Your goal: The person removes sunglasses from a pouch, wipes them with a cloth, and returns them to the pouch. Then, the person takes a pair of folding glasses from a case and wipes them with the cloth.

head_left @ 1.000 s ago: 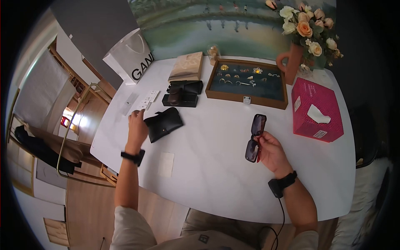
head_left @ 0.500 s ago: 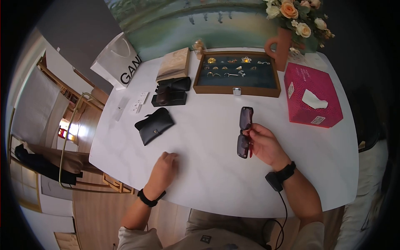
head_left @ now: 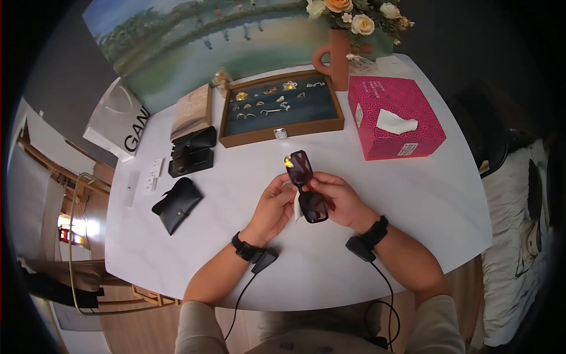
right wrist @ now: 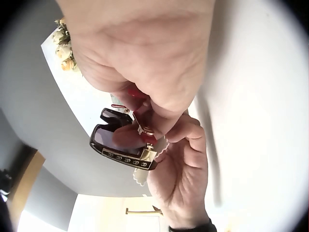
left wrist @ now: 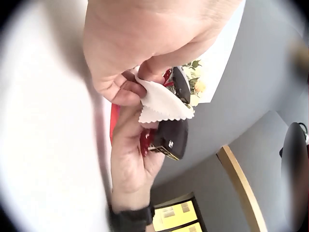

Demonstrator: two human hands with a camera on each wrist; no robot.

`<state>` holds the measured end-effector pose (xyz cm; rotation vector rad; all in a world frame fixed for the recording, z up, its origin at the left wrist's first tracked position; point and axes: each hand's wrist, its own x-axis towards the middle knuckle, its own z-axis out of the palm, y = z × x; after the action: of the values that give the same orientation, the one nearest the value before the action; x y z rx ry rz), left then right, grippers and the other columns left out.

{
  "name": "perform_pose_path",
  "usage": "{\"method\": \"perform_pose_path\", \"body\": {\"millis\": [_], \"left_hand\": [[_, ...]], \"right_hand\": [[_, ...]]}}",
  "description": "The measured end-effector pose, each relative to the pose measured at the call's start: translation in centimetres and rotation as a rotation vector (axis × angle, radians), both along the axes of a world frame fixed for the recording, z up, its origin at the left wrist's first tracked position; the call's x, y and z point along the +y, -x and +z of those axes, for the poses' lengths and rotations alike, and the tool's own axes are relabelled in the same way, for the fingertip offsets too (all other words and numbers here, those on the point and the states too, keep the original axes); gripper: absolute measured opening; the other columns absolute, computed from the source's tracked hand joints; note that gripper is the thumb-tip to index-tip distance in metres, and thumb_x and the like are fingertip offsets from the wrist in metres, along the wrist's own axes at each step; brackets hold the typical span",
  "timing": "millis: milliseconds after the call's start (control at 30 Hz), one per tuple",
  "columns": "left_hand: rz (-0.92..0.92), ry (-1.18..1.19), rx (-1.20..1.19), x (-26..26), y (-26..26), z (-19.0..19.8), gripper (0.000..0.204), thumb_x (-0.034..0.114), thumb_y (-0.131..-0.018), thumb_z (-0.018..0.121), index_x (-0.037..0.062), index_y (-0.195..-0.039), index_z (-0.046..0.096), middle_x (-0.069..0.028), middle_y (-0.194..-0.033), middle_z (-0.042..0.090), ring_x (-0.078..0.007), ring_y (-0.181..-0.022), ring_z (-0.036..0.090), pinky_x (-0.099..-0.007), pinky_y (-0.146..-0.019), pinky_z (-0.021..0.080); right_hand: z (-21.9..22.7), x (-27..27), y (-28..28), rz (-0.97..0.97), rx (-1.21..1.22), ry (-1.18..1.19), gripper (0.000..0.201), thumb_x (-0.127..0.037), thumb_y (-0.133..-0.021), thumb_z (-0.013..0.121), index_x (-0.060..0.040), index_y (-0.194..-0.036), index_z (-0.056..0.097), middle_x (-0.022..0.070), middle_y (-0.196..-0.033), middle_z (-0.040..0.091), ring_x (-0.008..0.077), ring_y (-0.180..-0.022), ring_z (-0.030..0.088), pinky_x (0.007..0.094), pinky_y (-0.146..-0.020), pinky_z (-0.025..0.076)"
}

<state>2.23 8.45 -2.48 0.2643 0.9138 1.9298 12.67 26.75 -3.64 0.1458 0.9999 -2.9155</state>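
Dark-lensed sunglasses with red temples stand on end between the two hands, above the table. My right hand grips them by the red temples, at the side facing me. A small white cloth with a zigzag edge is pinched between the thumb and fingers of my left hand, close against the sunglasses. In the right wrist view the gold trim on the frame shows, with part of the cloth behind it.
A black pouch, dark cases and a white card lie at the left. Behind are a book, a paper bag and a ring display box. A pink tissue box and a vase stand right.
My left hand has come from beside the black pouch to the sunglasses, now with the cloth, which lay on the table before. The right hand still holds the sunglasses. The head view has shifted.
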Motion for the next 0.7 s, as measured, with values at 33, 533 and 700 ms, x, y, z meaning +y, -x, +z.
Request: {"method": "perform_pose_path", "body": {"millis": [33, 533, 700], "left_hand": [[-0.02, -0.02, -0.043, -0.1, 0.0, -0.2, 0.035, -0.005, -0.103, 0.05, 0.0077, -0.136, 0.052, -0.0111, -0.124, 0.066, -0.0173, -0.12, 0.063, -0.0312, -0.106, 0.054], [-0.033, -0.036, -0.015, -0.4, -1.0, -0.4, 0.033, 0.006, -0.107, 0.055, 0.0045, -0.14, 0.056, -0.008, -0.137, 0.063, -0.0174, -0.122, 0.065, -0.034, -0.101, 0.057], [-0.071, -0.04, -0.039, -1.1, 0.4, -2.1, 0.024, 0.014, -0.108, 0.057, 0.004, -0.129, 0.064, -0.0064, -0.125, 0.069, -0.0162, -0.116, 0.065, -0.0317, -0.097, 0.057]], "right_hand": [[0.0, 0.0, 0.0, 0.006, -0.015, -0.012, 0.03, -0.014, -0.108, 0.056, 0.0001, -0.134, 0.062, 0.0053, -0.112, 0.07, 0.0119, -0.099, 0.068, 0.0271, -0.086, 0.057], [0.1, -0.6, 0.5, 0.11, -0.101, -0.141, 0.03, -0.015, -0.108, 0.055, -0.0024, -0.135, 0.056, 0.0088, -0.118, 0.069, 0.0135, -0.103, 0.069, 0.0282, -0.09, 0.058], [1.3, -0.4, 0.5, 0.162, -0.13, -0.088, 0.036, -0.01, -0.104, 0.05, 0.0002, -0.139, 0.054, 0.013, -0.121, 0.068, 0.0212, -0.111, 0.068, 0.0356, -0.095, 0.057]]}}
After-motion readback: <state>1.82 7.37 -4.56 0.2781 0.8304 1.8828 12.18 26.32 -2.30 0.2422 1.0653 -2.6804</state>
